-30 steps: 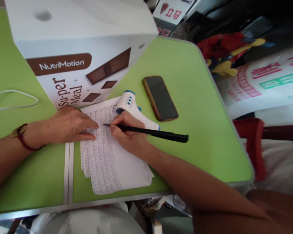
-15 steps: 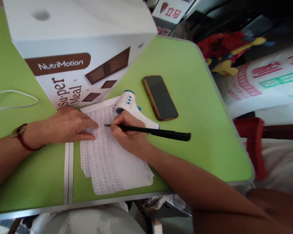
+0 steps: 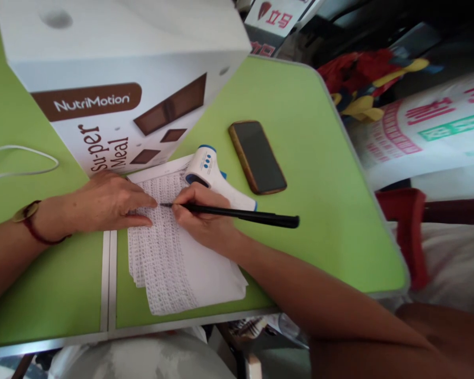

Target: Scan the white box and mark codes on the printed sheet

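My right hand [image 3: 205,218] is closed around a black pen [image 3: 253,213], whose tip rests at the handwriting on a stack of paper sheets [image 3: 209,279]. Rows of small dense writing cover the left part of the top sheet; its right part is blank. Flat on the upper left of the paper lies my left hand [image 3: 120,202], fingers stretched out and holding nothing. Just beyond my right hand, a white and blue infrared thermometer [image 3: 211,181] lies partly on the sheets, its handle partly hidden by that hand.
A large white NutriMotion box [image 3: 114,68] stands behind the paper. To the right lies a smartphone [image 3: 257,157] in a brown case. A white cable [image 3: 43,171] loops on the left of the green table [image 3: 324,231]. A red chair part [image 3: 405,231] is beyond its right edge.
My right hand has moved slightly left with the pen, bringing the tip closer to my left fingertips. The left hand stays flat on the paper. The whole view has shifted a little.
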### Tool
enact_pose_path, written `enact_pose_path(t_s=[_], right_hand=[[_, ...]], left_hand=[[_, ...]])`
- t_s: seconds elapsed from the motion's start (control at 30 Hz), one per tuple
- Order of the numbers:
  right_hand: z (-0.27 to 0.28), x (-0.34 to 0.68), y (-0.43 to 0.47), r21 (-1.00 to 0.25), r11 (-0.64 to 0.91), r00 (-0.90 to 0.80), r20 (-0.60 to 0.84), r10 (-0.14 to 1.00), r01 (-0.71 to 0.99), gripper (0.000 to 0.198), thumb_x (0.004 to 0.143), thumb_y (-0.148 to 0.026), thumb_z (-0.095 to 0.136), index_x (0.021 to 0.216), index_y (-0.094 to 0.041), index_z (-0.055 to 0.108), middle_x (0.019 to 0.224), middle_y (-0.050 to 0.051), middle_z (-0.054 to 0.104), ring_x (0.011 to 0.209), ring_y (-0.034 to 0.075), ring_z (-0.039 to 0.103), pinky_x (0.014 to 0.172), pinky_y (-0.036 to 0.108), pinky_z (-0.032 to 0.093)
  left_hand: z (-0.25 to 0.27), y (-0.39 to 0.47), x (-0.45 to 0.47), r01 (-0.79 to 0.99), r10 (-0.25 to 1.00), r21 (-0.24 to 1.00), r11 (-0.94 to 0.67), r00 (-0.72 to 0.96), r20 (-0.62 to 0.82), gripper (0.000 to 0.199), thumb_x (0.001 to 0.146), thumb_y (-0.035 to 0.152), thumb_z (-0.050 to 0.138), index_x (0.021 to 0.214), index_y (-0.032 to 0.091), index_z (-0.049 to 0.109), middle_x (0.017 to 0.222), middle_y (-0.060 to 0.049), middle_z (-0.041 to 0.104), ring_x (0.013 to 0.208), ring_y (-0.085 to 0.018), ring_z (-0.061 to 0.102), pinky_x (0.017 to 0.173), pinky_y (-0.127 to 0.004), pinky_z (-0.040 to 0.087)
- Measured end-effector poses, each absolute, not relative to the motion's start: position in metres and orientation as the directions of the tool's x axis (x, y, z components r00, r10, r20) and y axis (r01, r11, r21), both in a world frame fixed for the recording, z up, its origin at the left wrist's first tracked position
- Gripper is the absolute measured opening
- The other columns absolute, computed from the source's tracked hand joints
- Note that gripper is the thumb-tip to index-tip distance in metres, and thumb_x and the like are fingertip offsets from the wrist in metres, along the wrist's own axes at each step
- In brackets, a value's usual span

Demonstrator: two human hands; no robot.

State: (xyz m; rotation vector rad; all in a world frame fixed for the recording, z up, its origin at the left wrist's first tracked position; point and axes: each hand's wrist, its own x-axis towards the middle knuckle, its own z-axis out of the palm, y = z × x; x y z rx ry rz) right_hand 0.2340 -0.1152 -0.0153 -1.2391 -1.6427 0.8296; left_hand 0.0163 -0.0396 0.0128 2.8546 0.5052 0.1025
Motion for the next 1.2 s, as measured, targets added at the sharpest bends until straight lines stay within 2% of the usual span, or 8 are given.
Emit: enact_pose_path(t_s=[0.43, 0.7, 1.2], right_hand=[[-0.018, 0.2335, -0.1166, -0.868, 0.355, -0.118, 0.335, 0.935, 0.346, 0.017, 0.076, -0.01, 0.057, 0.067, -0.022, 0.052, 0.058, -0.006, 0.052, 0.052, 0.009, 0.045, 0.048, 0.026, 0.036], [-0.0169, 0.2348, -0.1148, -0.875, 0.325, -0.11, 0.306, 0.946, 0.36, 0.014, 0.075, -0.013, 0.057, 0.066, -0.023, 0.053, 0.059, -0.005, 0.054, 0.052, 0.009, 0.047, 0.047, 0.025, 0.037], [-0.0177, 0.2372, -0.1148, -0.869, 0.327, -0.116, 0.306, 0.945, 0.373, 0.015, 0.075, -0.013, 0.056, 0.065, -0.023, 0.052, 0.058, -0.005, 0.054, 0.053, 0.01, 0.046, 0.049, 0.026, 0.037]], left_hand=[[0.0148, -0.0392, 0.0165, 0.328, 0.34, 0.242, -0.913, 0.94, 0.009, 0.025, 0.099, 0.043, 0.064, 0.112, 0.023, 0.074, 0.091, -0.001, 0.078, 0.076, -0.017, 0.07, 0.058, -0.029, 0.038], [0.0116, -0.0389, 0.0145, 0.278, 0.302, 0.229, -0.933, 0.95, 0.076, 0.025, 0.101, 0.042, 0.062, 0.109, 0.023, 0.075, 0.087, 0.0, 0.077, 0.072, -0.015, 0.069, 0.057, -0.028, 0.035], [0.0123, -0.0397, 0.0157, 0.299, 0.32, 0.23, -0.926, 0.946, 0.06, 0.025, 0.099, 0.043, 0.064, 0.111, 0.024, 0.075, 0.088, 0.0, 0.078, 0.072, -0.015, 0.069, 0.056, -0.027, 0.034]])
